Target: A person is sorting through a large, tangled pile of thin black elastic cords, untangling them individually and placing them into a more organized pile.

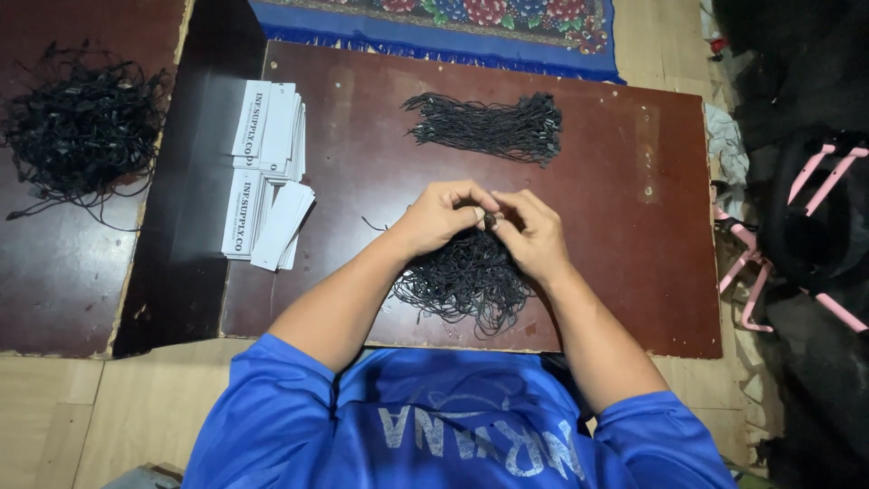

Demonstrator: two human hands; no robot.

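Left hand (441, 217) and right hand (534, 234) fingertip to fingertip, both pinched shut on small black cord piece (490, 220). Loose tangled pile of thin black cords (466, 281) directly beneath hands on glossy dark-brown tabletop (615, 272). Straight bundled cords (489, 127) beyond hands. Flat white paper tags (267, 177) left of left hand.
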